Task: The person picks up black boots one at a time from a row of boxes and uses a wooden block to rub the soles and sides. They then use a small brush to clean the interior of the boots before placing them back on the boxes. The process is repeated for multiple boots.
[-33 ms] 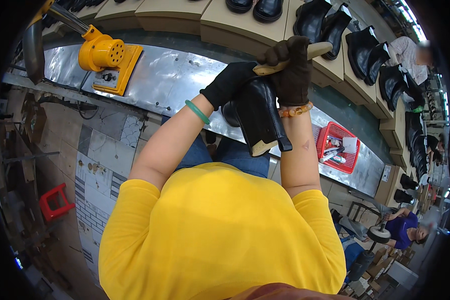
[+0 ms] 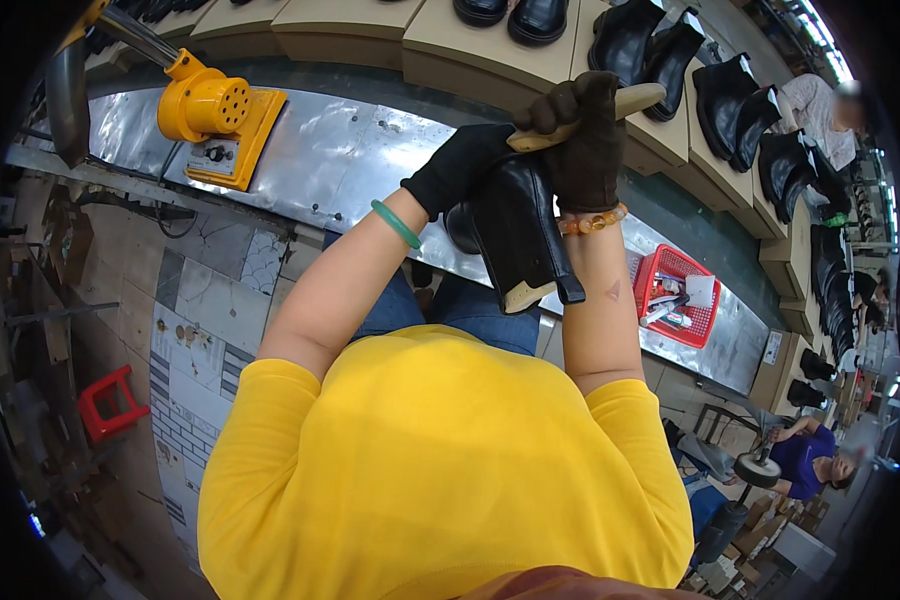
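A black leather ankle boot (image 2: 518, 215) hangs over the bench's near edge, its pale-lined opening toward me and its toe end mostly covered. My left hand (image 2: 467, 163), in a black glove, is closed on that boot's far end. Just right of it, my right hand (image 2: 580, 140), in a dark brown glove, wraps round a pale wooden brush (image 2: 638, 99). The brush lies across the boot's far end; its bristles, if any, are hidden by glove and boot. A green bangle circles my left wrist and a beaded bracelet my right.
A yellow machine (image 2: 210, 110) stands on the metal bench (image 2: 340, 150) at left. Right of my forearm sits a red basket (image 2: 705, 322) with tubes and small items. Boxes (image 2: 470, 45) bearing black boots line the far side. A red stool (image 2: 113, 405) is at left; other people are at right.
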### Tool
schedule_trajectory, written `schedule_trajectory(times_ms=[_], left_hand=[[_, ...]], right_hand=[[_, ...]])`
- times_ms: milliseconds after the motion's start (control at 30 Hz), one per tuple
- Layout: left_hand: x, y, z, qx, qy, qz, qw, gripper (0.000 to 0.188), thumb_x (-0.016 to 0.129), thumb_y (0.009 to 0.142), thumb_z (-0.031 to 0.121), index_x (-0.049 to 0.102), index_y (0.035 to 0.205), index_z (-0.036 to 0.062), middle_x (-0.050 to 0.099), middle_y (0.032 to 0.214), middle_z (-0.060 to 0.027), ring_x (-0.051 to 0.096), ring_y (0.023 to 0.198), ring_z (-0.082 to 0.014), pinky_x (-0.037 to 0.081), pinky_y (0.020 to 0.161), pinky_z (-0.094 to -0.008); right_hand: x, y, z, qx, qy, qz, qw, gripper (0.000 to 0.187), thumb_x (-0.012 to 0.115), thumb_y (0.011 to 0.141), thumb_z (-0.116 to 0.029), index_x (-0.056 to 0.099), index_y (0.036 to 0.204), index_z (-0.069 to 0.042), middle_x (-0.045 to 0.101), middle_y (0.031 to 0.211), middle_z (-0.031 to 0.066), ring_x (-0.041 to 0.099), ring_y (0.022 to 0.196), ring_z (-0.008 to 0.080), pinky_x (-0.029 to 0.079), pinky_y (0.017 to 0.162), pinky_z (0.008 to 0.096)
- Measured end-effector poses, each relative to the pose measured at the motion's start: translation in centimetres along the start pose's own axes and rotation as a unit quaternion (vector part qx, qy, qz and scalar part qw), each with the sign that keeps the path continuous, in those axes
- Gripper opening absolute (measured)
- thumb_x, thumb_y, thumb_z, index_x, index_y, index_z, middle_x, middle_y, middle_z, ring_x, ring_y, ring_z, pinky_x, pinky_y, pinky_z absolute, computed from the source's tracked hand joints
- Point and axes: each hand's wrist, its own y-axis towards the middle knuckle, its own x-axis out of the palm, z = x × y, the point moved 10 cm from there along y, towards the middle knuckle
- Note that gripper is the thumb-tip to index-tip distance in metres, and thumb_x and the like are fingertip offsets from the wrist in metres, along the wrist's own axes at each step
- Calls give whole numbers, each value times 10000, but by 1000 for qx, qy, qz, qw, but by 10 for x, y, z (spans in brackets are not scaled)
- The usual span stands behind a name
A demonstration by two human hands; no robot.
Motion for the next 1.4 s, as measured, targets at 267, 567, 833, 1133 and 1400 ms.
schedule_trajectory(times_ms=[267,567,833,1133,1400], left_hand=[[4,7,5,113,191,-34,974,272,531,872,66,586,1138,47,643,1068,-128,610,973,-225,466,861,-303],[-19,-3,-17,-17,-148,25,989,265,547,927,230,600,1082,24,629,1014,-59,587,901,-156,475,858,-306],[-70,-4,-8,150,107,9,983,373,463,958,251,529,1224,-1,584,1196,-110,559,1088,-209,428,991,-339],[-185,-86,-4,45,-145,177,972,426,406,946,226,475,1286,-22,590,1162,-131,548,1098,-222,411,1004,-348],[-195,-125,-21,73,15,177,981,297,373,963,256,535,1086,41,611,1008,-105,582,981,-227,466,908,-378]], right_hand=[[23,-2,0,44,-83,-57,994,311,562,916,-416,450,782,-159,310,601,-39,375,543,125,408,600,334],[-38,2,12,24,297,77,952,346,634,836,-461,532,813,-131,433,676,-30,486,637,141,461,724,332],[-145,-100,65,189,-116,222,949,235,653,851,-201,570,1028,-69,553,770,29,545,576,151,536,596,336],[-126,-173,139,339,-335,134,869,452,724,764,-162,544,1145,3,640,891,53,605,802,135,483,726,279],[-123,-152,147,330,-333,150,871,312,733,754,-141,557,973,-4,586,765,54,588,601,149,480,535,281]])
